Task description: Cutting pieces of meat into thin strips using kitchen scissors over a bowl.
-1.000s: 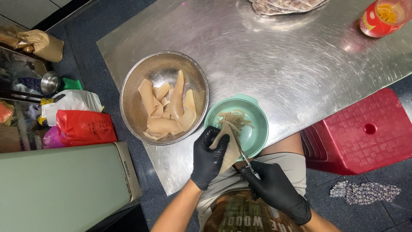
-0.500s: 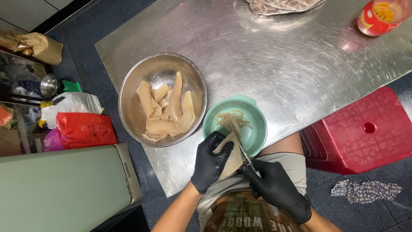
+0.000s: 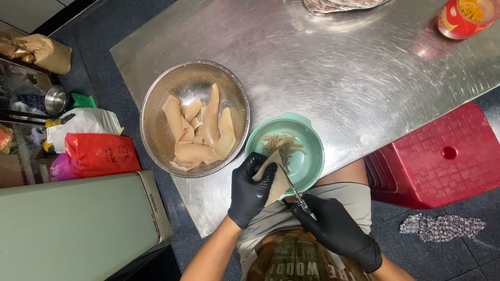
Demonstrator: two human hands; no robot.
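Beneath the left hand [image 3: 251, 190], a pale strip [image 3: 276, 183], partly hidden.

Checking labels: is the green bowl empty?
No, the green bowl holds a small pile of thin pale strips, just beyond the left hand and the scissors.

table middle: bare steel [image 3: 338, 78], open passage from near edge to far edge
left edge: colander [image 3: 194, 117] blocks, bowl [image 3: 307, 138] just beside it
near edge: both hands crowd the bowl's near rim
far right corner: red jar [image 3: 461, 18]
far edge: foil bundle [image 3: 338, 4]
right, off table: red stool [image 3: 442, 156] close to the edge
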